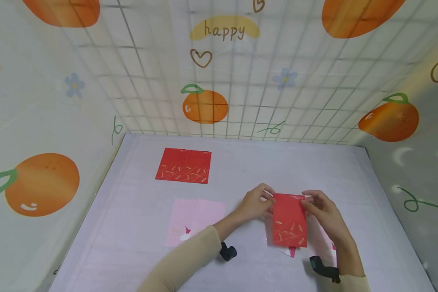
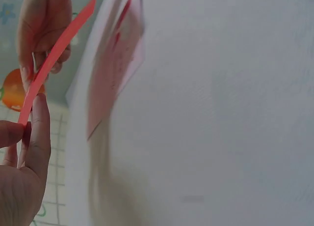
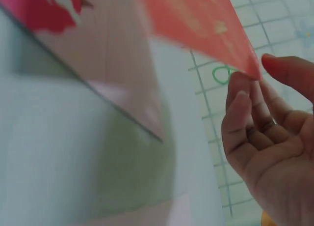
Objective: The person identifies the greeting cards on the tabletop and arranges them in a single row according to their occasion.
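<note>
A red envelope (image 1: 289,221) with gold feather-like marks is held up over the right part of the table. My left hand (image 1: 257,204) pinches its upper left edge between thumb and fingers. At the upper right corner, my right hand (image 1: 325,213) grips it, thumb in front and fingers behind. The left wrist view shows the red envelope (image 2: 58,51) nearly edge-on and slightly bowed. Below it lie pink envelopes (image 1: 323,245), partly hidden by the red one and by my right hand. A pink corner (image 3: 142,108) shows under the red paper in the right wrist view.
Two red envelopes (image 1: 183,165) lie side by side at the back left of the white table (image 1: 263,162). Nearer, two pink envelopes (image 1: 195,219) lie beside my left forearm. A cloth printed with oranges hangs over a wire grid (image 1: 241,81) behind the table.
</note>
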`<state>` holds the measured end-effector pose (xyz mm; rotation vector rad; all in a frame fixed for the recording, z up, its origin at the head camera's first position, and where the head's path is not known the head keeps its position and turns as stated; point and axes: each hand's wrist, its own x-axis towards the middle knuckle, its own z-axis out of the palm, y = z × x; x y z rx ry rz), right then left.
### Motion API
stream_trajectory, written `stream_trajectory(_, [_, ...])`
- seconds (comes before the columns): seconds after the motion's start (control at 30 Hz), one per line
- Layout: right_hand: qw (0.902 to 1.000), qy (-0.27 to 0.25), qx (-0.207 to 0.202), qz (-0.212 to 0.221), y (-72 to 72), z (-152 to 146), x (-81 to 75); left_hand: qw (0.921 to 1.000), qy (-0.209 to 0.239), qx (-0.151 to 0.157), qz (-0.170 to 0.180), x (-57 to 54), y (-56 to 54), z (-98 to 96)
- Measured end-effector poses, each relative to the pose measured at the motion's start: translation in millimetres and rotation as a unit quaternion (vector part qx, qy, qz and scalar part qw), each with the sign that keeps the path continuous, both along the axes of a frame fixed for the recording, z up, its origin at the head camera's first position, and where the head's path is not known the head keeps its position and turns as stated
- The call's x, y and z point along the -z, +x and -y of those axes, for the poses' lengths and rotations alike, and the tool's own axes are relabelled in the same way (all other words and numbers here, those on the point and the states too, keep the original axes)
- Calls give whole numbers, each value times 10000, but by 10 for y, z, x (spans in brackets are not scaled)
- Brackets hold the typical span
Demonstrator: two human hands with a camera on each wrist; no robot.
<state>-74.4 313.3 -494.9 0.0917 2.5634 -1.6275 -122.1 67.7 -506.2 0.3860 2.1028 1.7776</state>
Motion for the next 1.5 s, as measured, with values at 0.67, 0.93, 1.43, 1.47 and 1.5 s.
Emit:
stream_trajectory(0.67, [9962,-840,-200,-69,11,467,-19,9988,274,-376,152,-226,-178,692])
stream_trajectory(0.93, [9911,-1223,-523,38,19,691,36,9974,419,-556,163,-285,-236,1013])
stream_trajectory(1.43, [9795,-1752,-972,219,41,1035,93,9960,442,-746,232,-288,-243,1294])
stream_trajectory(1.47, [9789,-1780,-968,256,46,1047,92,9960,428,-756,218,-285,-240,1300])
stream_trajectory(1.5, [9783,-1804,-974,282,48,1055,91,9960,407,-767,211,-282,-239,1305])
